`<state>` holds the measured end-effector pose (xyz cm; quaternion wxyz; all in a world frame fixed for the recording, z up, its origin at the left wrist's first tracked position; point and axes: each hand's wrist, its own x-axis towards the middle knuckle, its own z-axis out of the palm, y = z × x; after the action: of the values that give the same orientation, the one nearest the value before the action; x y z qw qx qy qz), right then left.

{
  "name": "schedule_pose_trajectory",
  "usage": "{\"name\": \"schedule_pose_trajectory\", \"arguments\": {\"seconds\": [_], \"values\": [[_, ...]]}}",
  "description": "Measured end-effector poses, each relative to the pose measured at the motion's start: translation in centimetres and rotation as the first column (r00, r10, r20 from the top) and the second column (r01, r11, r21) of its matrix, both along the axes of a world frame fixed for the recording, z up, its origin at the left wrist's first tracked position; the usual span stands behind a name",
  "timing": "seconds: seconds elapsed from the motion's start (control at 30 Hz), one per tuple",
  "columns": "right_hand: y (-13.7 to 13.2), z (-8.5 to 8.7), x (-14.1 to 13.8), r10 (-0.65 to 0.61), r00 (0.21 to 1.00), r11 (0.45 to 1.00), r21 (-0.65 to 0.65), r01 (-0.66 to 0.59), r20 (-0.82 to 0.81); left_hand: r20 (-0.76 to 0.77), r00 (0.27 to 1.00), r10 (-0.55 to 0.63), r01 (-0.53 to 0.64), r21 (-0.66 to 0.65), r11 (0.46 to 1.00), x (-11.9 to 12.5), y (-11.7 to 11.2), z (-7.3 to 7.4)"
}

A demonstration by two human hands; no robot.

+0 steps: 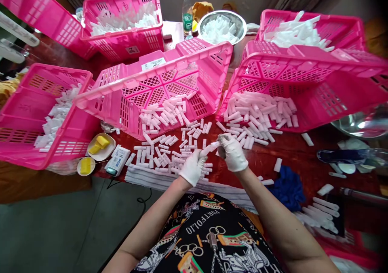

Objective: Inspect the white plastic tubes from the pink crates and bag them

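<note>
Both of my hands wear white gloves and meet above the table's front edge. My left hand (194, 166) is closed around a small white plastic piece (210, 148) that sticks out toward the right. My right hand (233, 152) is closed in a pinch at the far end of that same piece. Below them lie several loose white plastic pieces (165, 154) on the red table (291, 152). A tipped pink crate (169, 87) just beyond holds more white pieces. Another tipped pink crate (303, 83) to the right spills a pile of them.
A pink crate (33, 115) with white pieces sits at left, and two more stand at the back. A steel bowl (222, 26) of white pieces and a bottle (187, 12) are behind. Yellow blocks on small dishes (101, 145), a blue cloth (286, 188) and a white folded cloth (151, 178) lie near the front edge.
</note>
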<state>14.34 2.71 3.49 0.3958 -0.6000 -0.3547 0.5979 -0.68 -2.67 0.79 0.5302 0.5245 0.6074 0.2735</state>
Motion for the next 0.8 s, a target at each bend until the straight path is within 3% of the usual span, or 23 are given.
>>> {"name": "schedule_pose_trajectory", "arguments": {"seconds": [0.13,0.23,0.33,0.43,0.53,0.63,0.73,0.8], "values": [[-0.1,0.9,0.4,-0.008,0.976,0.988,0.155,-0.026,0.217,0.037,0.999,0.012,-0.011,-0.015,1.000,0.2,-0.5,1.6],[0.0,0.8,1.0,0.095,0.912,0.952,0.230,-0.200,0.398,0.021,1.000,-0.021,0.021,-0.001,1.000,0.2,-0.9,2.4],[0.1,0.3,1.1,0.256,0.889,0.919,0.190,-0.346,0.380,-0.047,0.998,-0.032,0.032,0.008,0.999,0.3,-1.0,2.7],[-0.7,-0.1,0.4,0.332,0.897,0.902,0.178,-0.392,0.293,-0.161,0.987,0.001,0.012,0.084,0.996,0.7,-0.9,2.6],[-2.0,0.0,-0.5,0.356,0.927,0.925,0.096,-0.367,0.119,-0.223,0.975,0.018,0.010,0.128,0.992,1.0,-0.9,2.4],[-2.8,0.2,-0.4,0.191,0.982,0.977,0.097,-0.190,0.000,-0.259,0.965,0.032,-0.011,0.083,0.997,1.0,-0.9,2.4],[-3.2,0.2,0.1,0.024,0.996,0.985,0.170,-0.037,0.081,-0.278,0.960,0.041,-0.017,0.089,0.996,0.9,-0.8,2.5],[-3.2,0.2,0.4,0.066,0.977,0.982,0.163,-0.100,0.202,-0.284,0.958,0.049,-0.012,0.131,0.991,1.0,-0.7,2.6]]}}
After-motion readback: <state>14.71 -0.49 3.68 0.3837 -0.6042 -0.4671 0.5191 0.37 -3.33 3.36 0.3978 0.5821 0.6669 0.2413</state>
